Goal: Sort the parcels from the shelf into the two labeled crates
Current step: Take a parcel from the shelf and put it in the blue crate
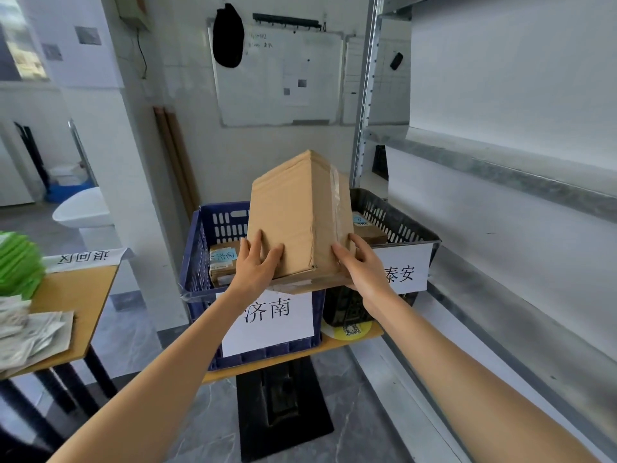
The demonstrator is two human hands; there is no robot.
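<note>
Both crates already hold a parcel or two, and the shelf (500,182) beside them looks bare, so this may be among the last. The left hand (257,262) and right hand (359,265) have their fingers clamped on a taped cardboard box (297,222), slightly creased, held above the gap between the blue crate (200,262) and the black crate (400,222).

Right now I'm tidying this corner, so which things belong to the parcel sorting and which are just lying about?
Job:
cardboard box, held by left hand and right hand
blue crate
black crate
small parcel in the blue crate

Lying about:
whiteboard
green stack
loose papers
</note>
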